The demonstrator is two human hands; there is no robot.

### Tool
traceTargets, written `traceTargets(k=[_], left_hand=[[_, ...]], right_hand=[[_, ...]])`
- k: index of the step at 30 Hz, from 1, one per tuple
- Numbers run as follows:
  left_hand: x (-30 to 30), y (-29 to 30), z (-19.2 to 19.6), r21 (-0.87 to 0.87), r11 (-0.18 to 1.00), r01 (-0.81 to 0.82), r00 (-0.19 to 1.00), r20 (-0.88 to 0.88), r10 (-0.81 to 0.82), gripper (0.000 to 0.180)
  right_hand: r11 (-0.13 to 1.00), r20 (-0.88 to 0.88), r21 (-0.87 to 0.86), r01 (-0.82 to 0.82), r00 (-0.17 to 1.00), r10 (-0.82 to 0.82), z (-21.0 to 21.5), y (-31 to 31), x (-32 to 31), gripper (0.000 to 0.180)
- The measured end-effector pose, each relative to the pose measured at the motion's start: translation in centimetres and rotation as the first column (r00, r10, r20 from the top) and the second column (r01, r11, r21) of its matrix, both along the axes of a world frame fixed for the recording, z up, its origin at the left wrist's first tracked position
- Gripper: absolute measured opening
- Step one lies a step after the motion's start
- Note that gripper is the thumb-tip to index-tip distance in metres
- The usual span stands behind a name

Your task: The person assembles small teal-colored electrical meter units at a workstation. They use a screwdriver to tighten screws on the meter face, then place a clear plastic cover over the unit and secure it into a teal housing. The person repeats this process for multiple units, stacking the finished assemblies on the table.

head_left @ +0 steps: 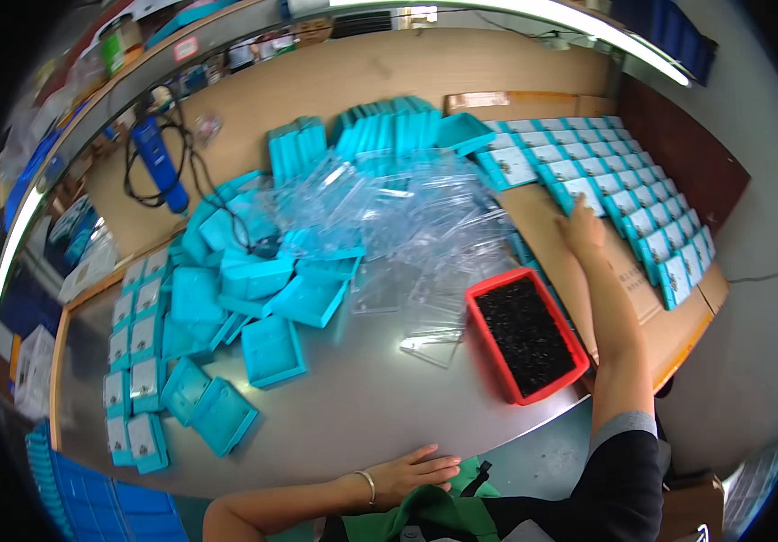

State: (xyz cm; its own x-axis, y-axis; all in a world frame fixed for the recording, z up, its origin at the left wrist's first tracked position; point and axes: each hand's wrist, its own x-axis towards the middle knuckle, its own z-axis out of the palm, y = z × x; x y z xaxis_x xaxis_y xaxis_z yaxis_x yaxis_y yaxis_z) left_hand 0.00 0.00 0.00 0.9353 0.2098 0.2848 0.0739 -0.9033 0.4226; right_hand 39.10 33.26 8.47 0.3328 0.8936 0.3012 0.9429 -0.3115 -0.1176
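Observation:
My right hand (584,231) reaches over the cardboard at the right. Its fingers are at the near edge of a turquoise box with a white face (577,192), gripping it at the end of a row. Rows of similar filled boxes (644,221) lie overlapped beyond it. My left hand (413,475) rests at the table's front edge, fingers stretched out, holding nothing. Between the two hands stands a red bin (571,369) filled with small black pieces (526,336).
Clear plastic covers (407,212) are heaped mid-table, beside loose turquoise trays (273,350). Stacked turquoise trays (387,126) stand behind. White-faced boxes (142,334) line the left edge. A blue corded tool (159,163) hangs at the back left. Cardboard (628,294) lies under the right rows.

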Motion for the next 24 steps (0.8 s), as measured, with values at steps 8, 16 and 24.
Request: traceTargets(k=[8,16,24], left_hand=[[-1.5,1.1,-0.8,-0.042,0.969,-0.245,0.933,0.261,0.248,0.037],[-6.4,1.8,5.7,-0.774,-0.060,0.630,0.484,0.331,0.810,0.048],[-12.6,-2.0,4.3,-0.919,-0.031,0.392,0.426,0.152,0.892,0.042]], right_hand=[[0.871,0.198,0.372,-0.322,0.944,0.264,4.3,-3.7,-0.3,0.016],[0.254,0.087,0.283,-0.925,0.288,0.954,4.1,-24.7,-23.4,0.026],[0.396,-0.749,0.281,-0.874,0.058,0.661,4.7,-28.5,-28.8,0.028]])
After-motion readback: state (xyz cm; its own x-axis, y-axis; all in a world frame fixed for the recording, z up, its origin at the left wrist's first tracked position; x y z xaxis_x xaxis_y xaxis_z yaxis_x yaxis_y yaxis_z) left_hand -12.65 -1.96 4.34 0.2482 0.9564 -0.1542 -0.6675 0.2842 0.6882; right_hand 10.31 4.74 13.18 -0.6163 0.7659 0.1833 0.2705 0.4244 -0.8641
